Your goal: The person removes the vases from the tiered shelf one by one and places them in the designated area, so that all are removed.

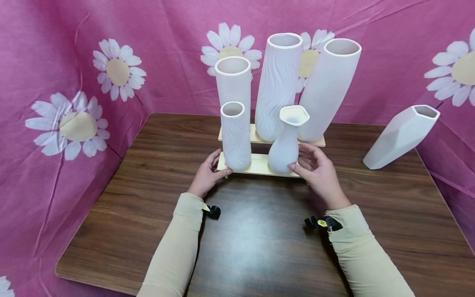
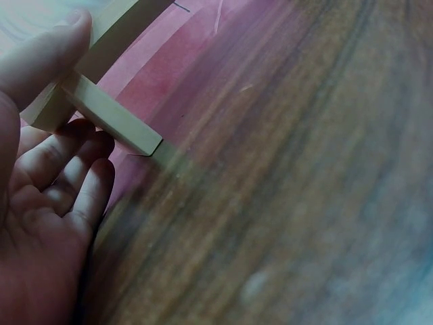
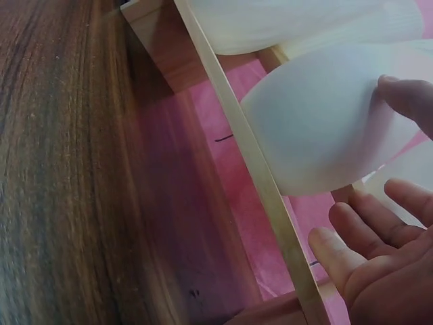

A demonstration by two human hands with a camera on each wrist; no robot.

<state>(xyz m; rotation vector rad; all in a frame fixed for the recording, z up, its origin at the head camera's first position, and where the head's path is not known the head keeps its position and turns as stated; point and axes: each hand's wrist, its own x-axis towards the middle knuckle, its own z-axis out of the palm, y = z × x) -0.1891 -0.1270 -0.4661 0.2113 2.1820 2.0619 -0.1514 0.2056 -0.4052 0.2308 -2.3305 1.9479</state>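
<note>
A two-tier pale wooden stand [image 1: 259,165] bears several white vases. My left hand [image 1: 208,175] grips the left end of its lower board, thumb on top and fingers below; the left wrist view shows a wooden foot [image 2: 115,115] beside the fingertips. Near that hand, a small swirl-patterned vase [image 1: 236,140] stands upright on the board. At the lower board's right end stands a round-bellied vase [image 1: 283,150] with a flared, angular rim. My right hand [image 1: 320,175] touches its belly with the thumb, its other fingers loosely spread beside the stand.
On the upper tier behind stand a ribbed vase [image 1: 232,82], a tall swirl-patterned vase [image 1: 278,86] and a smooth tall vase [image 1: 330,90]. A faceted white vase [image 1: 400,136] stands on the brown table [image 1: 148,206] to the right. Pink flowered cloth [image 1: 167,62] surrounds the table.
</note>
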